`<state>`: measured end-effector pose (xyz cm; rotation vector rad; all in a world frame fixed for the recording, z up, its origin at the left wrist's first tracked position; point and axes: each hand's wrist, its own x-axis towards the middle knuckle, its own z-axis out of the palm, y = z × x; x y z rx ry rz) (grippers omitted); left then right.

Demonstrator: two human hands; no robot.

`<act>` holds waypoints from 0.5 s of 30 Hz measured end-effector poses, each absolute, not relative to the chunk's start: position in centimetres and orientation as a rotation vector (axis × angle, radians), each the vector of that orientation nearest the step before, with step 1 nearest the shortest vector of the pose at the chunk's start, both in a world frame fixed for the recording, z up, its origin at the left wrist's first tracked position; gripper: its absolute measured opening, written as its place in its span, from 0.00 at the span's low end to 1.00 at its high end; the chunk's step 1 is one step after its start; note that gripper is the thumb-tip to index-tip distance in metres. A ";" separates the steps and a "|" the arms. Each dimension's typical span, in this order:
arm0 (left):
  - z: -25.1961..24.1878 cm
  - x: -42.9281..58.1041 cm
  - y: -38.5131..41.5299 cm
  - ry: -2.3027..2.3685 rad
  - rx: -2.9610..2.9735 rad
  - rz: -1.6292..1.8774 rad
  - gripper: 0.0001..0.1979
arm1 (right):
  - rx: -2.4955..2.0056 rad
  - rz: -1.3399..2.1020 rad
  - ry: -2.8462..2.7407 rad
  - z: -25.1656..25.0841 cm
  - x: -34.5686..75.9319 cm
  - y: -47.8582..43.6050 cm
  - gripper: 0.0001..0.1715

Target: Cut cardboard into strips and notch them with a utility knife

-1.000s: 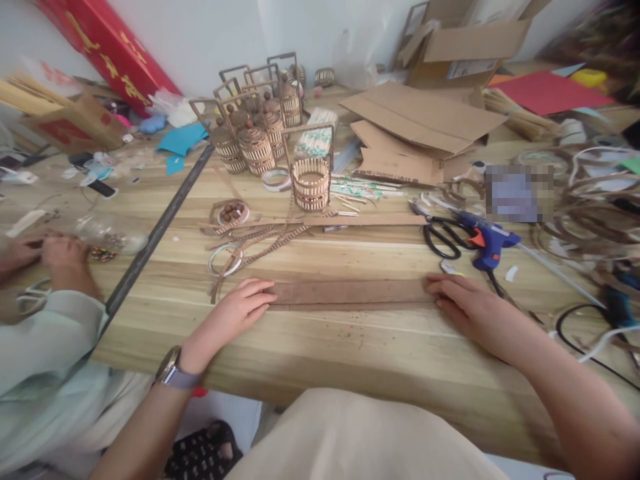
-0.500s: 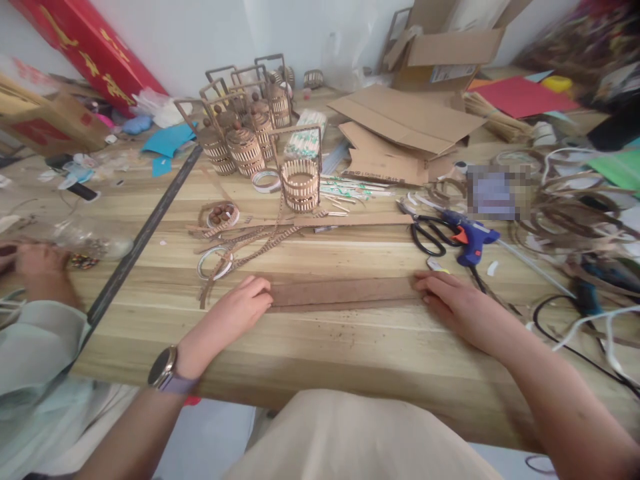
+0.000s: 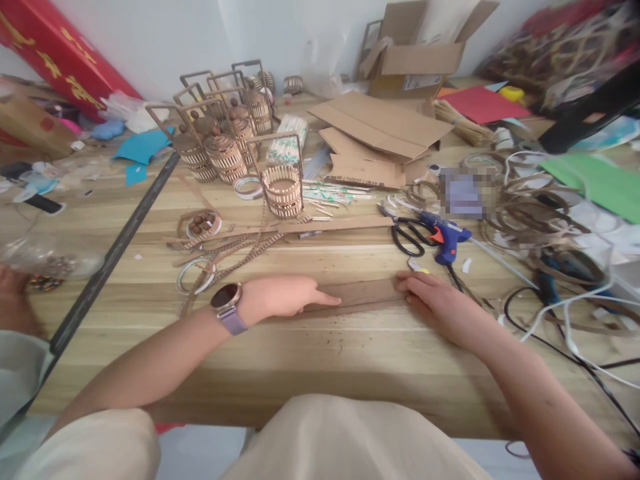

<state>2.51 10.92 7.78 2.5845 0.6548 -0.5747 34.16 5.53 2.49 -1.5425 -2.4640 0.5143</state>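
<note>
Brown strip [image 3: 373,292] under left fingers [image 3: 326,297] (one straight)

Round wristwatch [image 3: 229,307] worn on left wrist, just behind left hand [image 3: 290,297]; dark face framed by slim, pale metallic case. Lavender strap [image 3: 233,321] wrapped around wrist, its weave blurred. Right hand [image 3: 427,300] and right forearm [image 3: 520,373] seen bare, forearm reaching back from its grip. Lap, on near side of both hands' grip, covered by loose cream-beige garment [image 3: 340,443], softly creased, rounded outline. Similar pale cloth [image 3: 95,447] shown well behind left grip, beside left forearm [image 3: 150,363]; whether sleeve or trouser leg cannot be told.
</note>
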 end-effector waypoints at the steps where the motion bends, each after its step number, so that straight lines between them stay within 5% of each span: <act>1: 7.8 3.0 11.3 0.635 2.570 -0.602 0.42 | -1.545 0.523 -2.468 2.6 34.1 5.5 0.14; 7: 8.0 4.6 12.1 0.652 2.507 -0.599 0.52 | -1.575 0.525 -2.474 3.2 34.0 5.5 0.16; 15: 7.9 4.8 11.4 0.736 2.472 -0.391 0.34 | -1.596 0.102 -2.806 7.0 29.0 9.9 0.15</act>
